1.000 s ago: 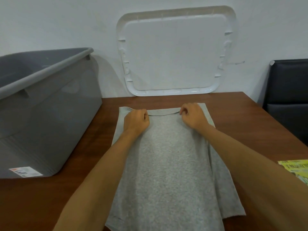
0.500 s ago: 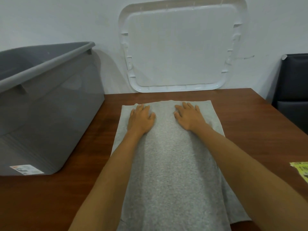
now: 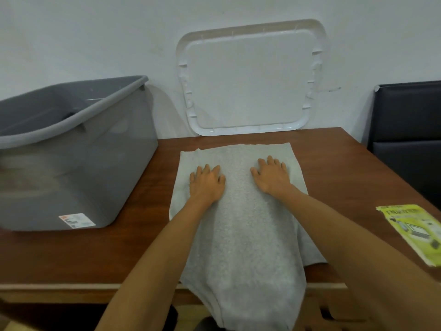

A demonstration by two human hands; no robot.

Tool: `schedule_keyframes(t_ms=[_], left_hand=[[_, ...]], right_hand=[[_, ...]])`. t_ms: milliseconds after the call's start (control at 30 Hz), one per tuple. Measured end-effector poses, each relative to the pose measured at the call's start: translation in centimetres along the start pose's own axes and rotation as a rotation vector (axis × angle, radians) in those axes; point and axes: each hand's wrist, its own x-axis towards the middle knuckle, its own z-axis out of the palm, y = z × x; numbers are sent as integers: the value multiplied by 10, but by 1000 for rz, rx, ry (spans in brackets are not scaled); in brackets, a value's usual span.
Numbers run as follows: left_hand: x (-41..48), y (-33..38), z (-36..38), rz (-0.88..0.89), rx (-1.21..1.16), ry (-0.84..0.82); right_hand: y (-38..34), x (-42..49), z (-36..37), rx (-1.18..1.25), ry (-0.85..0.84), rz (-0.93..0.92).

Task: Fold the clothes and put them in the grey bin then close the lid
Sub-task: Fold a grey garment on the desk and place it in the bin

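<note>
**A:** How do the hands stand?

**B:** Both are flat, palms down, fingers straight and a little spread. The left hand [image 3: 207, 185] and right hand [image 3: 272, 176] press on the grey garment [image 3: 243, 235] side by side, with a strip of bare cloth between them. Neither grips anything.

**A:** And how does the garment lie?

**B:** Its long axis runs straight out from the person. The far edge is just beyond the fingertips. The rest passes back under both forearms and hangs over the near edge of the table [image 3: 346, 175]. A loose flap sticks out on the outer side of the right forearm.

**A:** So what's the next fold?

**B:** I'd judge it goes along that axis, with the near end brought up toward the fingertips.

**A:** Where's the bin?

**B:** The grey bin [image 3: 95, 168] stands open on the outer side of the left hand, so that hand is nearer. The lid [image 3: 250, 80] leans on the wall beyond the fingertips, apart from the bin. A yellow packet [image 3: 415, 232] lies out past the right forearm.

**A:** What has changed?

**B:** A second ago the fingers were curled at a collar on the far edge. Half a second ago they lay flat close to that edge, nearer together. Now they have drawn back toward the person and moved wider apart, and the collar no longer shows
</note>
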Motion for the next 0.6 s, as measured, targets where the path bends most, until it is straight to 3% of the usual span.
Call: schedule_keyframes(t_ms=[167,467,600], left_hand=[[-60,14,2,-33,-28,-80],[-150,11,-10,-169,9,17],[-171,-2,-16,-156,-20,-33]], right_hand=[[5,-54,-5,20,27,-17],[5,-135,-18,271,164,125],[11,-157,-11,222,59,43]])
